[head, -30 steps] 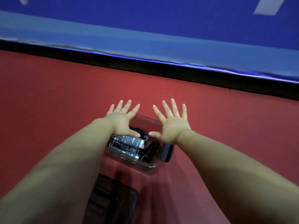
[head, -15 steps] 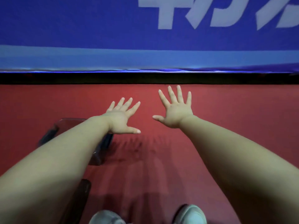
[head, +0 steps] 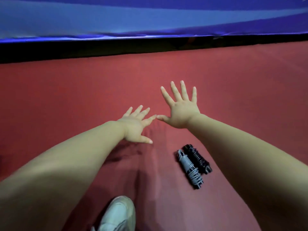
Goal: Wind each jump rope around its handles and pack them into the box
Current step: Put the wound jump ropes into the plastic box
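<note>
Grey jump rope [head: 190,167] and black jump rope [head: 197,159] lie touching on the floor [head: 66,97], back from the right hand [head: 181,112] and left hand [head: 135,124], both grips splayed apart.

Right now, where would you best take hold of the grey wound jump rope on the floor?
Probably around its coiled middle, coming from above and from its left. The grey jump rope lies flat on the floor, and the black jump rope lies close along its right side, leaving the left free.
</note>
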### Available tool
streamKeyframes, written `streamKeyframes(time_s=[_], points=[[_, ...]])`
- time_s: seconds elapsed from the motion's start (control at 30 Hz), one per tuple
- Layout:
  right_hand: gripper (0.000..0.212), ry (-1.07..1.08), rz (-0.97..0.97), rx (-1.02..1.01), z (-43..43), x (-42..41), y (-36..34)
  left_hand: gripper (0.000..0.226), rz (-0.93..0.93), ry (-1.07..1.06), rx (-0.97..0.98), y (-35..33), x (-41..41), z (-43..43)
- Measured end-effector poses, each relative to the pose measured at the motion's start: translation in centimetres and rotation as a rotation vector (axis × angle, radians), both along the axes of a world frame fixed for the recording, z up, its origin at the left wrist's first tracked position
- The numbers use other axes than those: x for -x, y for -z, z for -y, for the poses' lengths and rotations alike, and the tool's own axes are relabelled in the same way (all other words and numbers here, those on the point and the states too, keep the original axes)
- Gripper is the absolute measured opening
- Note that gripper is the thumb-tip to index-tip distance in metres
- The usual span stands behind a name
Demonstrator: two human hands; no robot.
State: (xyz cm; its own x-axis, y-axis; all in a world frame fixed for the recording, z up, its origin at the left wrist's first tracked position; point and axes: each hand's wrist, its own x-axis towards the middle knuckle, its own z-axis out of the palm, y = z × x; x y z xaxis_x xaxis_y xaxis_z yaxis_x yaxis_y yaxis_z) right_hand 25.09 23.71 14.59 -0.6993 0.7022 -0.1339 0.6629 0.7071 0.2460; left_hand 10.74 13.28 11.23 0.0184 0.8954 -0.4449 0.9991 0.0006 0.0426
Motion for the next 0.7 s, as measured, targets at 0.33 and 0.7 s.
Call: streamKeyframes(time_s=[0.33,0.7], points=[[0.099,0.31,0.04,0.353,2.4,-11.1,11.6,0.093,0.153,0.1,0.132,9.6,-8.4,-2.7],[0.082,0.472,0.222,0.293,5.2,-14.7,17.9,0.093,0.224,0.059,0.167,13.1,-9.8,-2.7]])
